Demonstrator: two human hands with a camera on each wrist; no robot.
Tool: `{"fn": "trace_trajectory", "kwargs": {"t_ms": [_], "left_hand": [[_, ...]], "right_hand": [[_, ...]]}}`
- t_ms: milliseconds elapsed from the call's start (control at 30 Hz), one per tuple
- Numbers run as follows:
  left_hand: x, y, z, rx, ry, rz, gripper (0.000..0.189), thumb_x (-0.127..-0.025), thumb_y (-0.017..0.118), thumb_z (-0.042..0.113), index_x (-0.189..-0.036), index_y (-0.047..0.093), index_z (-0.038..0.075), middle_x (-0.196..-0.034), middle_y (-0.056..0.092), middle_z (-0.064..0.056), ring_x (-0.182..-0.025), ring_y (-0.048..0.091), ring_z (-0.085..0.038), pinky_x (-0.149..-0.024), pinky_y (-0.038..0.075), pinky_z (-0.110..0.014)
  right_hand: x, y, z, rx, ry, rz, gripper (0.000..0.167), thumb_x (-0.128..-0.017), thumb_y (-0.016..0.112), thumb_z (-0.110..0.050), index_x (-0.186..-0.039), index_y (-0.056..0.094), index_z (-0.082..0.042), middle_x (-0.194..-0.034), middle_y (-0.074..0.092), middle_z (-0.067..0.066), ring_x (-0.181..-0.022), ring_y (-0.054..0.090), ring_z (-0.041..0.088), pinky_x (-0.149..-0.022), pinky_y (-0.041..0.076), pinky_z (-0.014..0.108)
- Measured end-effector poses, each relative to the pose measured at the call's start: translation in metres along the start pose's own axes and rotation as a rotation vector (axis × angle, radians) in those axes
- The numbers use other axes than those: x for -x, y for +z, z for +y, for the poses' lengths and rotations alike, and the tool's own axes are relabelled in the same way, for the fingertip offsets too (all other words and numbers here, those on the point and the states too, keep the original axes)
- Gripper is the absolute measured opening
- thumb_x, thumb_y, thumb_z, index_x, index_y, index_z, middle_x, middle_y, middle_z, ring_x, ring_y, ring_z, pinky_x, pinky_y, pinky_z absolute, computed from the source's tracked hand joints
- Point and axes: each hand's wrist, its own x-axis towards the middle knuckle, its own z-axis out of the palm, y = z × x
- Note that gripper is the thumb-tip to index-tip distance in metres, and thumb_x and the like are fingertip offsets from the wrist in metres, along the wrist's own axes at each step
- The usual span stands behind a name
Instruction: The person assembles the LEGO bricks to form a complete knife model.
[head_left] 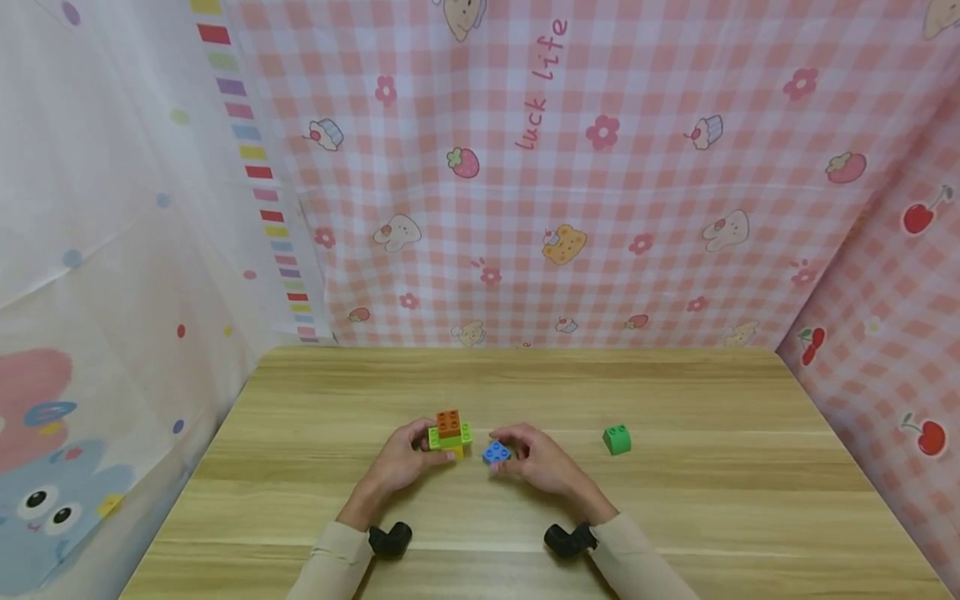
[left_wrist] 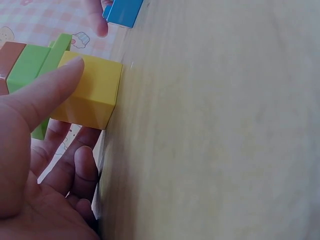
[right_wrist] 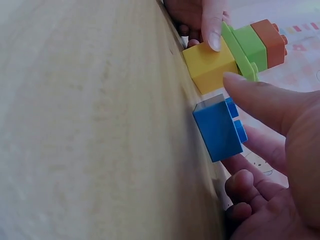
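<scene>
My left hand (head_left: 405, 457) holds a small stack of toy building bricks, its thumb laid along the yellow brick (left_wrist: 92, 87) at the bottom and its fingers behind. Above the yellow brick comes a wider light-green plate and a green brick (right_wrist: 250, 46), topped by an orange-brown brick (head_left: 448, 423) with studs. Just right of the stack, a blue brick (head_left: 497, 452) sits on the table, studs up. My right hand (head_left: 543, 458) is spread around this blue brick; in the right wrist view its thumb (right_wrist: 265, 102) is apart from the brick and other fingers reach behind it.
A green brick with a curved side (head_left: 617, 439) stands alone on the wooden table (head_left: 712, 517), to the right of my right hand. Behind the table hangs a pink checked cloth (head_left: 525, 192), with more printed cloth on both sides. Each wrist wears a black device (head_left: 391, 540).
</scene>
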Motion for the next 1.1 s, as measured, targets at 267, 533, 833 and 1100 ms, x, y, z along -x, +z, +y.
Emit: {"fn": "trace_trajectory", "kwargs": {"t_ms": [267, 533, 833, 1100], "left_hand": [[0.0023, 0.0004, 0.0052, 0.000, -0.007, 0.007, 0.034, -0.081, 0.082, 0.019, -0.112, 0.068, 0.016, -0.092, 0.061, -0.002, -0.084, 0.050, -0.019, -0.076, 0.039, -0.034], [-0.0002, 0.0000, 0.0002, -0.012, -0.005, 0.009, 0.035, -0.080, 0.083, 0.021, -0.112, 0.069, 0.017, -0.091, 0.061, -0.001, -0.084, 0.050, -0.019, -0.075, 0.039, -0.034], [0.0005, -0.0007, 0.0018, -0.010, 0.007, 0.006, 0.035, -0.081, 0.083, 0.021, -0.112, 0.068, 0.017, -0.090, 0.059, -0.002, -0.083, 0.049, -0.018, -0.073, 0.039, -0.032], [0.0011, -0.0004, 0.0019, -0.017, -0.007, -0.001, 0.036, -0.081, 0.083, 0.022, -0.114, 0.068, 0.019, -0.094, 0.061, -0.001, -0.086, 0.050, -0.019, -0.075, 0.040, -0.032]], "right_hand": [[0.0011, 0.0030, -0.0012, 0.041, -0.006, 0.036, 0.051, -0.083, 0.081, -0.019, -0.128, 0.063, -0.005, -0.110, 0.060, 0.006, -0.079, 0.045, 0.015, -0.068, 0.037, 0.024], [-0.0010, 0.0064, -0.0003, 0.050, -0.001, 0.046, 0.050, -0.081, 0.083, -0.018, -0.126, 0.064, -0.005, -0.109, 0.059, 0.005, -0.083, 0.046, 0.017, -0.070, 0.038, 0.024], [-0.0010, 0.0086, 0.0003, 0.078, 0.002, 0.061, 0.049, -0.081, 0.082, -0.017, -0.125, 0.064, -0.006, -0.101, 0.055, 0.002, -0.082, 0.046, 0.015, -0.070, 0.038, 0.024], [0.0009, 0.0094, 0.0004, 0.071, -0.016, 0.077, 0.048, -0.081, 0.082, -0.014, -0.125, 0.064, -0.006, -0.099, 0.055, 0.002, -0.078, 0.046, 0.014, -0.067, 0.038, 0.023]]}}
